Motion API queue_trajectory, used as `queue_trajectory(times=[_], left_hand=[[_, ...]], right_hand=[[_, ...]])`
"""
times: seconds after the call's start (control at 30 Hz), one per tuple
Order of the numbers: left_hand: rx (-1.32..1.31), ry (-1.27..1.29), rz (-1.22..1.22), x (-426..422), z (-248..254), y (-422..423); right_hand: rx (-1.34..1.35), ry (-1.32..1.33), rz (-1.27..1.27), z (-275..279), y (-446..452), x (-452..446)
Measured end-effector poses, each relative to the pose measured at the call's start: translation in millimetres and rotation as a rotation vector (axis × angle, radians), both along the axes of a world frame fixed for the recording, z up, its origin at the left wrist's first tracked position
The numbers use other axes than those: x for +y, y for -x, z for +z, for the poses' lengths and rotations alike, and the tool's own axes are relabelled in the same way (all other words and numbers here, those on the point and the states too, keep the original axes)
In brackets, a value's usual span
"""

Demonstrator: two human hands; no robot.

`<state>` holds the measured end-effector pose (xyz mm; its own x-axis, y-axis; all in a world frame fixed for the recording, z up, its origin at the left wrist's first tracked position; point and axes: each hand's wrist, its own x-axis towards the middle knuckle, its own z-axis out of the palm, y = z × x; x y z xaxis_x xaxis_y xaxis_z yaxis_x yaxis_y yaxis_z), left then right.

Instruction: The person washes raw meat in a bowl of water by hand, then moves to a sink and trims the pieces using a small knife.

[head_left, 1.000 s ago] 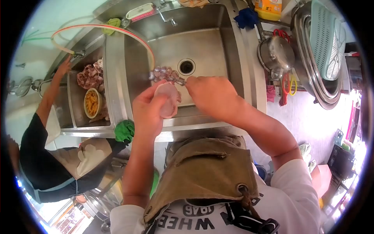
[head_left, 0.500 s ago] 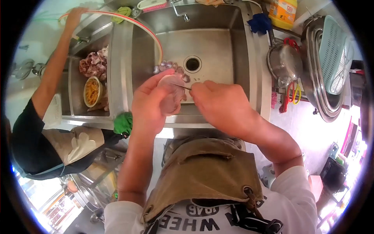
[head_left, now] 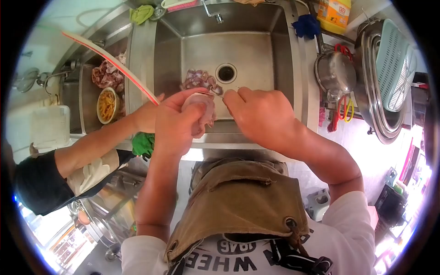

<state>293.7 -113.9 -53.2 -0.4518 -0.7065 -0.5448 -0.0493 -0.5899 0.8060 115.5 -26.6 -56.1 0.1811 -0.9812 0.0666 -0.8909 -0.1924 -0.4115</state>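
Step in hand looks like working a thin metal tool (head_left: 218, 95) at the far edge of a pale meat piece (head_left: 209, 110) — whether it pierces or just touches, can't tell. The piece is over the near part of the big sink (head_left: 238, 50), in the left hand (head_left: 176, 117): thumb on top, fingers beneath, closed on it with no open gap. Right hand (head_left: 263, 112) has its fingers pinched shut on the tool's right end.

Next move, as I judge it, calls for a firm left hold and the tool kept in line, clear of the left fingertips.

Meat piece's long axis runs roughly near-far, near end hanging loose past the thumb; the tool lies more left-right, working end to the left. Dark meat pieces (head_left: 198, 79) just beyond — joined to the tool or not, unclear. Co-worker's hand (head_left: 145, 117) is close on the left, by the hose (head_left: 114, 64).
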Motion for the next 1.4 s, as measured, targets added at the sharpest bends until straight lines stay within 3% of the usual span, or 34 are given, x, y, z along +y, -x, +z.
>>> queue_trajectory(times=[0.37, 1.0, 1.17, 1.27, 1.4], left_hand=[[-0.072, 0.059, 0.053, 0, 2, 8], [-0.129, 0.078, 0.066, 1, 4, 12], [-0.01, 0.043, 0.046, 1, 1, 11], [0.193, -0.074, 0.071, -6, 3, 5], [0.232, -0.016, 0.115, -8, -11, 1]], right_hand=[[0.006, 0.19, -0.056, -15, -5, 4], [0.004, 0.136, -0.071, -20, -3, -2], [-0.119, 0.016, -0.112, -38, 10, -11], [-0.421, -0.026, -0.234, -26, 7, -15], [-0.334, -0.017, -0.156, -28, -13, -4]])
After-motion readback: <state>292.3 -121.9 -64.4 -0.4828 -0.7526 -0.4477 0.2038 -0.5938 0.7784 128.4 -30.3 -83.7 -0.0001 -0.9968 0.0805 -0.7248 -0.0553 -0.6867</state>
